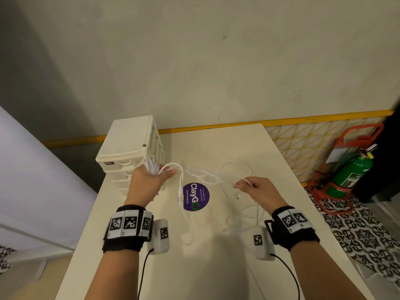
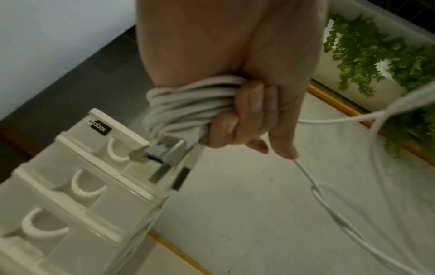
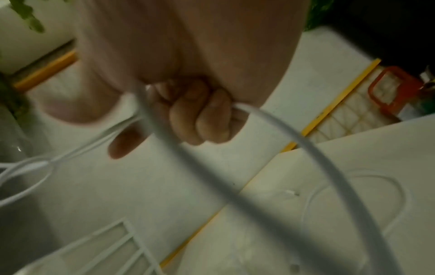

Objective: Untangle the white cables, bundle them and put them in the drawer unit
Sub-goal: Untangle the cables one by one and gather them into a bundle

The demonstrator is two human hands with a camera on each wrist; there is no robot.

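My left hand [image 1: 154,177] grips a bunch of white cable loops [image 2: 188,104] in its fist, right in front of the white drawer unit [image 1: 129,144]. USB plugs [image 2: 169,154] stick out of the bunch beside the unit's top drawer. From the fist, loose white cables [image 1: 201,173] run rightward in a tangle above the table to my right hand [image 1: 253,187]. The right hand pinches one cable strand [image 3: 259,115], with fingers curled round it. More strands hang down and lie on the white table [image 1: 216,267]. All drawers look closed.
A purple round sticker [image 1: 195,197] marks the table's middle. The drawer unit stands at the table's far left corner by the wall. A green fire extinguisher [image 1: 350,174] in a red stand sits on the floor to the right. A white panel borders the left side.
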